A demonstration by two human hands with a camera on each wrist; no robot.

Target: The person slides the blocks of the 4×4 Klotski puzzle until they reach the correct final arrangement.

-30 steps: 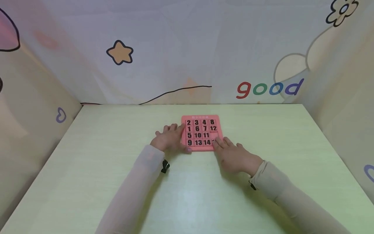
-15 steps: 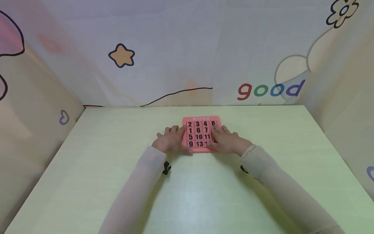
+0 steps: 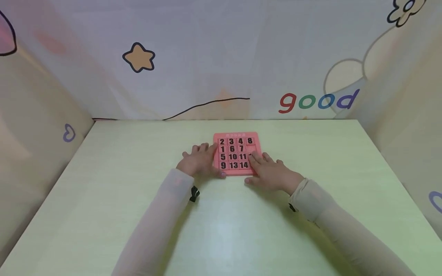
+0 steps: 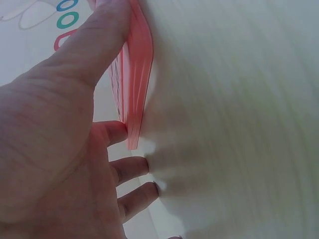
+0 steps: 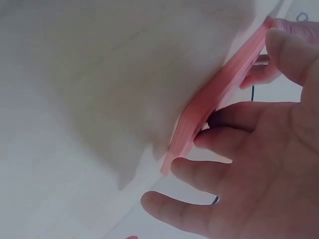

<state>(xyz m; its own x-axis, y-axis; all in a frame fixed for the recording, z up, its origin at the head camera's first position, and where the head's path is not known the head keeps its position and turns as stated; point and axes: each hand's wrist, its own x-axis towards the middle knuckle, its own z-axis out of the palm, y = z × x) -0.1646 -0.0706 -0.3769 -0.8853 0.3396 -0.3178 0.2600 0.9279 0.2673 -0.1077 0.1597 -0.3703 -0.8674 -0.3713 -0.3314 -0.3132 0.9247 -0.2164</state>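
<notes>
A pink number sliding puzzle (image 3: 236, 149) lies flat on the table. Its vacant slot shows at the right end of the second row, below the 8. My left hand (image 3: 199, 161) holds the puzzle's left side, index finger at the left edge and thumb at the near left corner. In the left wrist view the thumb (image 4: 99, 40) lies along the pink frame's edge. My right hand (image 3: 272, 172) is spread at the right side, its fingertips on the right column and covering tiles there. The right thumb points toward the near edge, apart from the other fingers.
The pale green table (image 3: 221, 230) runs back to a printed cloth wall (image 3: 193, 61) with a star and the word "good". Cloth walls also stand at left and right.
The right hand moved up over the right column, then back toward me. The 12 tile has slid down from the second row, leaving that slot vacant. The left hand kept its place.
</notes>
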